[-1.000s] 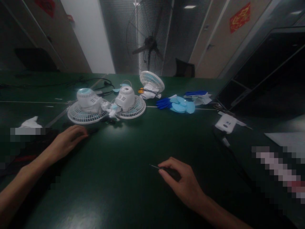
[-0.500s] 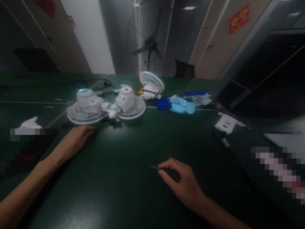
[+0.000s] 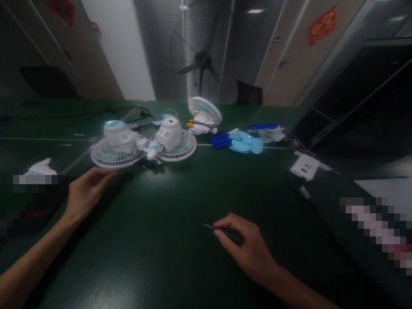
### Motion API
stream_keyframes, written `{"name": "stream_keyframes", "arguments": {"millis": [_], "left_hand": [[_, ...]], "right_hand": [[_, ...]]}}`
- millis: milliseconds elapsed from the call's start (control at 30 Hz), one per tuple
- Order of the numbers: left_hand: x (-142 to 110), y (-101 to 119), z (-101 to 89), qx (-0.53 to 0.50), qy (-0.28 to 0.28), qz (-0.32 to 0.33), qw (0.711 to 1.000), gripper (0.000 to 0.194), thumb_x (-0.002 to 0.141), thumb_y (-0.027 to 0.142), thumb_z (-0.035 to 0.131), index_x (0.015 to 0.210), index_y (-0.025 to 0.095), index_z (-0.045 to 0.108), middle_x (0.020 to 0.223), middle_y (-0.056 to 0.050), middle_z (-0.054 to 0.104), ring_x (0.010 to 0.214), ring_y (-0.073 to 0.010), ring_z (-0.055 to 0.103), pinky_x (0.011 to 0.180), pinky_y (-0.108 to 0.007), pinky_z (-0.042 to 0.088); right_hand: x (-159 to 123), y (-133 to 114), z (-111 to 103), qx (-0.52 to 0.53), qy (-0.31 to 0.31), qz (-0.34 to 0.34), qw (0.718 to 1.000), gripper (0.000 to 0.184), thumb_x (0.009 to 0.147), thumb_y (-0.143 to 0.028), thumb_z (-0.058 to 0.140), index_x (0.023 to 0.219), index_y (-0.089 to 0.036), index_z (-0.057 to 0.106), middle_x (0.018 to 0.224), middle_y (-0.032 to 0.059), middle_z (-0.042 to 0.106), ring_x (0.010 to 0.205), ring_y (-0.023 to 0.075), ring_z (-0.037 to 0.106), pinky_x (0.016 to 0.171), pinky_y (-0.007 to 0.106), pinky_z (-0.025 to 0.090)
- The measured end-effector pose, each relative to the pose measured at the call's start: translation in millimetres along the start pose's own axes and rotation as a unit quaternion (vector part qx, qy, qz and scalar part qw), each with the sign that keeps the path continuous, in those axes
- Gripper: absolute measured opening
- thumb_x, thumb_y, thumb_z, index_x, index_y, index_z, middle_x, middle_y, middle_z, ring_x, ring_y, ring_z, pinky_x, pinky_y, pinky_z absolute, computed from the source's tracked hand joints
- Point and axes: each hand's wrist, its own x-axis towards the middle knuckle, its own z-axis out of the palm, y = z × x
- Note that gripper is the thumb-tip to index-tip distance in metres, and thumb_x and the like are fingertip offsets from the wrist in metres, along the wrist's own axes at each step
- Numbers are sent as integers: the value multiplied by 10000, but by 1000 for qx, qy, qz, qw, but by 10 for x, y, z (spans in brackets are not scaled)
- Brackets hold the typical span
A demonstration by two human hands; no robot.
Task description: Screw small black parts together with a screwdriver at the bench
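My right hand (image 3: 249, 246) rests on the dark green table (image 3: 167, 240), closed round a thin dark tool (image 3: 209, 226) whose tip points left. My left hand (image 3: 84, 191) lies further left, turned on its side, thumb and fingers pinched together beside a small dark object (image 3: 126, 175) that I cannot make out. Just beyond the left hand two small white and light-blue fans lie face down, one (image 3: 113, 145) on the left and one (image 3: 174, 139) on the right. A third small fan (image 3: 205, 112) stands behind them.
Loose blue fan blades (image 3: 241, 143) lie right of the fans. A white device (image 3: 304, 166) with a cable sits at the right, a white cloth (image 3: 40, 166) at the left. Black cables run along the table's back. A large floor fan (image 3: 201, 64) stands behind.
My left hand has drawn back a little toward me and turned onto its side, fingers now pinched. The right hand with the tool has stayed put.
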Motion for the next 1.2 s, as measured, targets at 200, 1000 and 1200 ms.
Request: {"name": "stream_keyframes", "arguments": {"millis": [200,1000,1200], "left_hand": [[-1,52,10,65,-49,80,994,533,969,589,550,1316,204,677,1315,-98,709,1146,-308,696,1046,-438,530],[56,115,47,19,-95,36,995,652,900,711,576,1233,162,694,1316,-89,701,1206,-297,650,1081,-408,485],[72,228,60,-26,-140,-30,989,702,851,737,624,1241,155,675,1346,-99,674,1182,-310,641,990,-384,526]], "right_hand": [[8,-14,-3,-2,-3,4,1000,93,974,-214,658,1021,-241,734,902,12,725,801,189,695,708,313,525],[9,-43,-8,3,3,0,1000,87,962,-201,661,1000,-231,732,882,9,725,787,182,695,697,297,512],[14,-15,-8,3,-5,4,1000,92,970,-198,660,1013,-236,731,896,4,722,788,176,693,697,294,513]]}}
